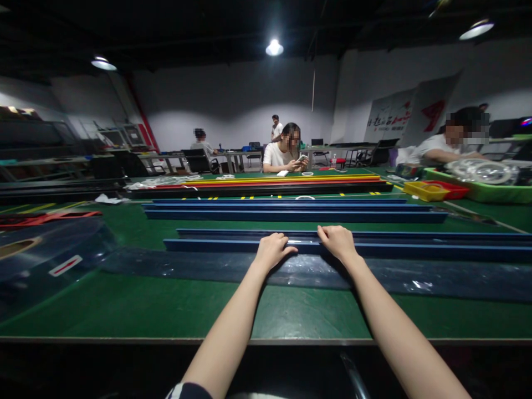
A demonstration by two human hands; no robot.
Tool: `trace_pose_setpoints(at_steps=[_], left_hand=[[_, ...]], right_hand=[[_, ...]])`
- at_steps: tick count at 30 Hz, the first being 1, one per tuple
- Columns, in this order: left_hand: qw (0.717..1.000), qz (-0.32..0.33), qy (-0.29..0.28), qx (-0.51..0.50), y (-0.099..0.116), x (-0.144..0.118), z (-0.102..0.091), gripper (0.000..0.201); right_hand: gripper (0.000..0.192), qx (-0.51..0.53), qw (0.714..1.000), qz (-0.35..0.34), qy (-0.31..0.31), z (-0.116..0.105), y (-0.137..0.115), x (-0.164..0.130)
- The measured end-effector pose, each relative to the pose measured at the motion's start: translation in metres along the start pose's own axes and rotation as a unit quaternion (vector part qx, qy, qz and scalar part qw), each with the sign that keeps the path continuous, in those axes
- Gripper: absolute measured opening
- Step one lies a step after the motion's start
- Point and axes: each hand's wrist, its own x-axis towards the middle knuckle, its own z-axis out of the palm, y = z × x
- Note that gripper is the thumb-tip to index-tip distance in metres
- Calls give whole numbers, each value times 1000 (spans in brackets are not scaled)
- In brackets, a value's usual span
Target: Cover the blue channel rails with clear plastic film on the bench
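A long blue channel profile (436, 251) lies crosswise on the green table in front of me. My left hand (272, 250) rests on its near wall, fingers curled over the edge and thumb stretched to the right. A short way to the right, my right hand (338, 243) bends its fingers over the same profile; its fingertips are partly hidden. Along the near side of the profile runs a wide strip of clear plastic film (216, 265), shiny and flat. At the left the strip meets a large roll of clear film (45, 260) with a red-arrow label.
More blue profiles (291, 215) lie behind, then yellow, red and black ones (266, 185). At the right are a yellow bin (426, 191), a red bin and a green basket (509, 192) of coiled tubing. Across the table a person (276, 155) holds a phone; another sits at right.
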Motion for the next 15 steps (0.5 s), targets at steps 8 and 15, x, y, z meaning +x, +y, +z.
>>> trace_pose_setpoints(at_steps=[8, 15], left_hand=[[1000, -3, -7, 3, -1, 0, 1, 47], [1000, -7, -13, 2, 0, 1, 0, 48]], right_hand=[[54, -17, 1000, -1, -25, 4, -4, 0], [56, -16, 999, 5, -36, 7, -4, 1]])
